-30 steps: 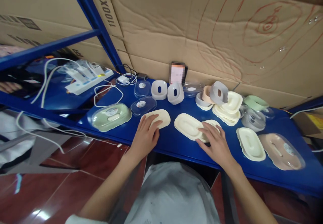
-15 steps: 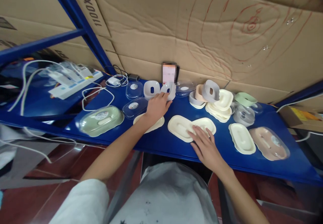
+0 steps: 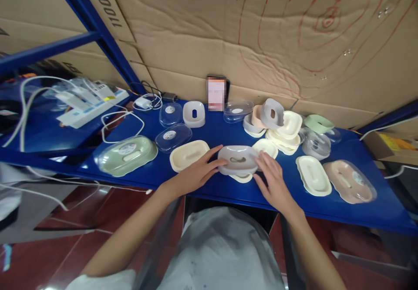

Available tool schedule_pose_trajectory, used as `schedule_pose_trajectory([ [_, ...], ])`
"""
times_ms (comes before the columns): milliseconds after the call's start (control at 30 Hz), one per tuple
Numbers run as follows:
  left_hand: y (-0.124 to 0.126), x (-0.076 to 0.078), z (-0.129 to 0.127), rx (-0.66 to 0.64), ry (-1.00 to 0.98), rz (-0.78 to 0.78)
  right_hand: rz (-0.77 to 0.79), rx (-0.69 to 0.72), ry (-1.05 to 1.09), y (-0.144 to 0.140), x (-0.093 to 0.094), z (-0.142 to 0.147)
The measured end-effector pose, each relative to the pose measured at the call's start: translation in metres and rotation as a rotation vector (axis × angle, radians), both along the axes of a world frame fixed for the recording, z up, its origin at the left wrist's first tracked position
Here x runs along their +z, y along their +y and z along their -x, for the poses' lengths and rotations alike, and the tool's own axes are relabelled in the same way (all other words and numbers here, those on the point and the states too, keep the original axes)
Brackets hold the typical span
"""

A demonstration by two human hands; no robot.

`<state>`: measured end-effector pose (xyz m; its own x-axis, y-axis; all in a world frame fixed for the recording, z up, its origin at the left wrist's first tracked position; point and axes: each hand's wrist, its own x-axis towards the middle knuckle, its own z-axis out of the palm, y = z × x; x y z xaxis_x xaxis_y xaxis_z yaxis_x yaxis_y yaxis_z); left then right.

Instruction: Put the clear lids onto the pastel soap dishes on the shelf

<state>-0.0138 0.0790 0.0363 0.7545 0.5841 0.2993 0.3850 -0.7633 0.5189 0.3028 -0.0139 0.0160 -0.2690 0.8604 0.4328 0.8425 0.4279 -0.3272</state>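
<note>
The grey dish (image 3: 241,151) is at the near middle of the worktop (image 3: 156,174), over a cream tray (image 3: 242,178) which it mostly covers, and the left hand (image 3: 200,171) is pinching its left end between the fingers. The fingers of the right hand (image 3: 273,179) are a little spread and lie at its right end, but I cannot tell whether they grip it. Around these are another cream tray (image 3: 189,154) on the left, a green box (image 3: 132,157) farther left, and a phone (image 3: 216,93) standing at the far side.
</note>
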Motion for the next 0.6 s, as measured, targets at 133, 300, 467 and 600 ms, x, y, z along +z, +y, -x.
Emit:
schedule_pose_trajectory([
  [133, -0.008, -0.005, -0.001, -0.003, 0.010, 0.037, -0.090, 0.058, -0.010, -0.010, 0.001, 0.013],
  [300, -0.024, -0.010, -0.009, 0.029, 0.027, 0.058, -0.213, 0.002, -0.012, -0.027, 0.001, 0.021],
  [467, -0.049, -0.019, -0.012, 0.138, -0.010, 0.022, -0.217, 0.070, -0.013, -0.043, 0.001, 0.030],
  [600, -0.064, -0.024, -0.008, 0.204, -0.028, 0.017, -0.224, 0.080, -0.036, -0.049, -0.001, 0.040],
])
